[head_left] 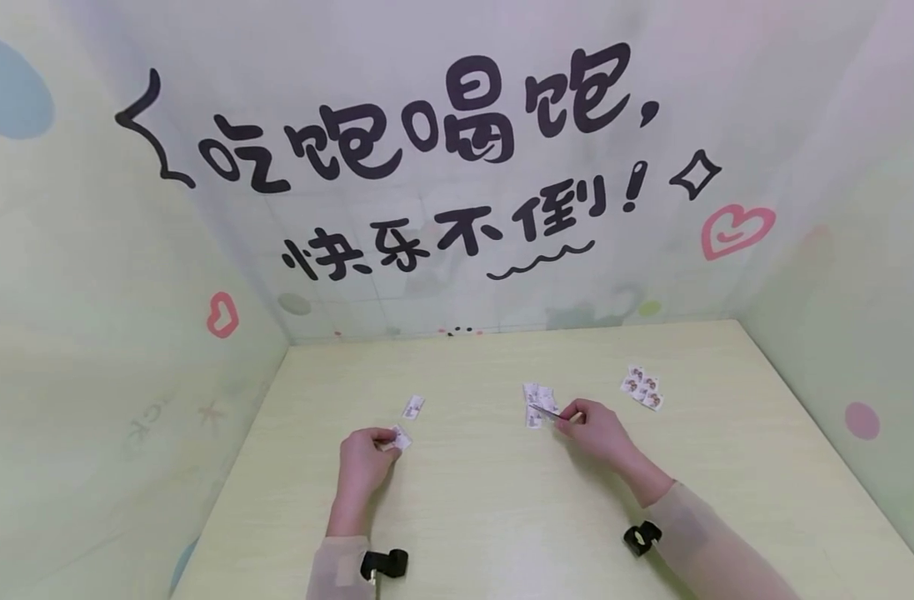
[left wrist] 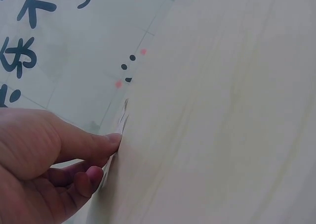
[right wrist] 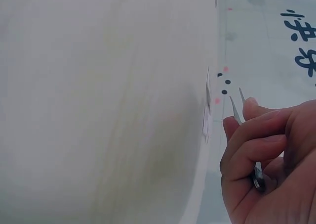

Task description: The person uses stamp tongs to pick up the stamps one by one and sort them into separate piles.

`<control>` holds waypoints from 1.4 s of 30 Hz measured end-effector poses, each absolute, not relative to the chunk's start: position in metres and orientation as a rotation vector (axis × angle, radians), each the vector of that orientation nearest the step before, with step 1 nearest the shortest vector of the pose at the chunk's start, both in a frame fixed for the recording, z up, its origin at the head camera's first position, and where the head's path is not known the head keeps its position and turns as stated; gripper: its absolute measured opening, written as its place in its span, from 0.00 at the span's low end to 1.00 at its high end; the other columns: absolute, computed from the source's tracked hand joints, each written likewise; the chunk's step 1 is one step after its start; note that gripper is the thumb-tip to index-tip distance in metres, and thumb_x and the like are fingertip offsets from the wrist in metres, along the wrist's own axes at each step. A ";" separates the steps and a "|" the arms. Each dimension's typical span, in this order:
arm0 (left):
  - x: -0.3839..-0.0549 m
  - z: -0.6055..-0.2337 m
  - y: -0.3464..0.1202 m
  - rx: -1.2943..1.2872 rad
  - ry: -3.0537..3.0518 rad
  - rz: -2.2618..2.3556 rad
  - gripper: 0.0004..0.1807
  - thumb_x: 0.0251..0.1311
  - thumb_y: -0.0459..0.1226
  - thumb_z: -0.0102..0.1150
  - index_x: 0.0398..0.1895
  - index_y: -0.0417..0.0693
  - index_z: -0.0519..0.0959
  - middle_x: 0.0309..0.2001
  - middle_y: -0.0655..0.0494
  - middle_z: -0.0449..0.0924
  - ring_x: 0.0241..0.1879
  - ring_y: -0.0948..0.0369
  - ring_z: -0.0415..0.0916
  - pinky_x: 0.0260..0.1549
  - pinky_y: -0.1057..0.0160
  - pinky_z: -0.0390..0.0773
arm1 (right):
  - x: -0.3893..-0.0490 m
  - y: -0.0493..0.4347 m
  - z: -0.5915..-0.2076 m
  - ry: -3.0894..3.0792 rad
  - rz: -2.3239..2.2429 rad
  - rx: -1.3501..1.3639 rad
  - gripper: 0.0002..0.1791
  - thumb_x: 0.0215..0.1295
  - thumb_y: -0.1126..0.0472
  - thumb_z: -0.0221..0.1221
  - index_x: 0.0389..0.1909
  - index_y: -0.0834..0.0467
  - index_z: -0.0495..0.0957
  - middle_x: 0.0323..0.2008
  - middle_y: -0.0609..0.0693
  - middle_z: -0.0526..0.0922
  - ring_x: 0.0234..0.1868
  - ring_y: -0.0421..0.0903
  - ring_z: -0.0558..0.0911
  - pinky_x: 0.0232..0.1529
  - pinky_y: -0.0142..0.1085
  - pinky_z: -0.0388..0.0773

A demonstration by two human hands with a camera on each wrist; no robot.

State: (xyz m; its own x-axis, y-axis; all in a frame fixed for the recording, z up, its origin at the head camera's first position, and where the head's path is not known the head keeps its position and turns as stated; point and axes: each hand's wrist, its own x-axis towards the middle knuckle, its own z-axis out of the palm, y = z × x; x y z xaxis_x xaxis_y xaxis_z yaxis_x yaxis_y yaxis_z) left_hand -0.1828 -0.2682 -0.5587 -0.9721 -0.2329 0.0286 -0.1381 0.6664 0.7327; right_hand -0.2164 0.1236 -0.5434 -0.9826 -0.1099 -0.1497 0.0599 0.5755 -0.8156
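My left hand [head_left: 364,467] pinches the edge of a small white printed paper piece [head_left: 402,437] between thumb and fingers, low at the table. Just beyond it lies another small printed piece [head_left: 413,407]. My right hand [head_left: 595,429] holds metal tweezers [head_left: 544,412], their tips pointing left over a group of small printed pieces [head_left: 533,393]. In the right wrist view the two tips of the tweezers [right wrist: 234,108] stand apart with nothing between them. The hand partly covers the right side of that group in the head view.
Farther right on the pale wooden table [head_left: 457,500] lies a cluster of small pieces with reddish-brown pictures [head_left: 642,387]. A pale wall cloth [head_left: 457,292] with dark lettering stands along the back edge and the sides. Each wrist wears a black camera mount [head_left: 385,564].
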 end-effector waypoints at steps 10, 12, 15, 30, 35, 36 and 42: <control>-0.183 -0.555 -0.269 0.332 -2.753 -1.238 0.14 0.58 0.25 0.73 0.48 0.36 0.89 0.39 0.49 0.86 0.36 0.55 0.77 0.33 0.60 0.77 | -0.225 0.060 -0.548 2.613 -1.362 -0.204 0.07 0.70 0.57 0.71 0.40 0.55 0.85 0.26 0.48 0.76 0.28 0.45 0.72 0.33 0.38 0.69; -0.183 -0.555 -0.270 0.341 -2.735 -1.245 0.13 0.58 0.25 0.72 0.47 0.36 0.89 0.39 0.49 0.86 0.36 0.54 0.77 0.34 0.60 0.78 | -0.226 0.048 -0.551 2.587 -1.369 -0.236 0.06 0.70 0.57 0.71 0.40 0.54 0.85 0.26 0.47 0.77 0.28 0.45 0.73 0.33 0.38 0.69; -0.182 -0.555 -0.272 0.351 -2.716 -1.244 0.11 0.60 0.24 0.71 0.46 0.36 0.89 0.39 0.48 0.86 0.37 0.54 0.78 0.35 0.60 0.78 | -0.226 0.031 -0.554 2.550 -1.374 -0.276 0.06 0.70 0.56 0.71 0.39 0.53 0.85 0.26 0.48 0.78 0.27 0.45 0.74 0.32 0.38 0.70; -0.185 -0.561 -0.273 0.341 -2.727 -1.256 0.13 0.59 0.24 0.72 0.47 0.34 0.88 0.39 0.47 0.86 0.36 0.55 0.77 0.34 0.59 0.79 | -0.224 -0.037 -0.551 2.510 -1.243 -0.472 0.06 0.69 0.54 0.71 0.37 0.50 0.85 0.29 0.43 0.82 0.30 0.43 0.78 0.34 0.39 0.73; -0.186 -0.564 -0.274 0.331 -2.716 -1.255 0.12 0.58 0.24 0.72 0.46 0.34 0.89 0.38 0.48 0.86 0.35 0.56 0.77 0.34 0.59 0.78 | -0.225 -0.052 -0.548 2.521 -1.200 -0.472 0.06 0.69 0.53 0.71 0.36 0.50 0.85 0.31 0.42 0.83 0.31 0.43 0.78 0.35 0.39 0.74; -0.186 -0.564 -0.274 0.333 -2.715 -1.252 0.12 0.58 0.24 0.72 0.46 0.35 0.89 0.38 0.48 0.86 0.35 0.56 0.77 0.34 0.60 0.78 | -0.225 -0.054 -0.547 2.523 -1.194 -0.470 0.06 0.70 0.53 0.71 0.36 0.49 0.85 0.31 0.42 0.83 0.32 0.43 0.79 0.36 0.39 0.74; -0.186 -0.564 -0.275 0.335 -2.706 -1.247 0.12 0.57 0.24 0.73 0.46 0.36 0.89 0.37 0.49 0.86 0.34 0.57 0.77 0.33 0.61 0.77 | -0.228 -0.066 -0.543 2.558 -1.166 -0.466 0.07 0.70 0.53 0.71 0.35 0.49 0.85 0.32 0.42 0.84 0.33 0.43 0.79 0.37 0.40 0.74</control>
